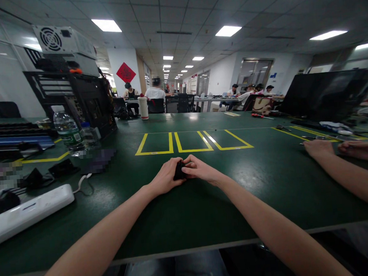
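Small black object (179, 170), too covered by fingers to make out its exact shape, sits between the person's bare left hand (167, 174) and bare right hand (201, 169), which are brought together around it and gripping it from both sides, low over the glossy dark-green tabletop (190, 216). Just beyond them lie three yellow tape outlines (155, 153) side by side, with a long white power strip (33, 211) off to the left and a co-worker's bare hand (320, 147) well apart to the right. Farther out stand a clear plastic bottle with a green label (70, 136), a white cylindrical cup (143, 109) and a wide black monitor (324, 95).
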`<state>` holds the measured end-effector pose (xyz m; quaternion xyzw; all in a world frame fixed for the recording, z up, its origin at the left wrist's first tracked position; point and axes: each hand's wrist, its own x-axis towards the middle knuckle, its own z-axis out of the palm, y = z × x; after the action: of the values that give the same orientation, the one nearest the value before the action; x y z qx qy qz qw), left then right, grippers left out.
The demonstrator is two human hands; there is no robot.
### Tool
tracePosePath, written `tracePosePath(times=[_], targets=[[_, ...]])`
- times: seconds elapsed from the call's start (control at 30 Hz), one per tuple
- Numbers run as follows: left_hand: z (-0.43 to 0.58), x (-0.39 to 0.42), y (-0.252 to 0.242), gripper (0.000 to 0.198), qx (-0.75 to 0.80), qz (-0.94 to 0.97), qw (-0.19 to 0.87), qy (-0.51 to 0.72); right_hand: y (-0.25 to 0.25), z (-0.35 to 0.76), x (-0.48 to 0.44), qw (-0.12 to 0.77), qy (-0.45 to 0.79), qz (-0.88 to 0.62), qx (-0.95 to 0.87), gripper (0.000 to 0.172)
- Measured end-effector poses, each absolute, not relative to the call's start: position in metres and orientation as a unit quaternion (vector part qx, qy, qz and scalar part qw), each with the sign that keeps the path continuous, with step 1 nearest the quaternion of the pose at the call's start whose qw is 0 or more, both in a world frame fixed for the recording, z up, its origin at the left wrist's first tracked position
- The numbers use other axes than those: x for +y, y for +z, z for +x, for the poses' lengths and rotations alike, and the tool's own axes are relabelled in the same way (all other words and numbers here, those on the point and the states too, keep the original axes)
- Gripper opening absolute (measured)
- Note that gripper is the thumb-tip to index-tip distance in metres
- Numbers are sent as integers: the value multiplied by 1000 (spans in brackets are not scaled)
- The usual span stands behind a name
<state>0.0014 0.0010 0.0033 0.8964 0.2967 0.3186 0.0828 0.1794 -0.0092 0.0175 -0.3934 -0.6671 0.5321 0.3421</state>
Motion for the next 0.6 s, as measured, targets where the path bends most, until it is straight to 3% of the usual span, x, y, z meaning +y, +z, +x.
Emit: tracePosePath(times=[0.6], targets=[[1,4,0,59,294,897,76,321,15,179,-8,359,512,-393,-674,33]])
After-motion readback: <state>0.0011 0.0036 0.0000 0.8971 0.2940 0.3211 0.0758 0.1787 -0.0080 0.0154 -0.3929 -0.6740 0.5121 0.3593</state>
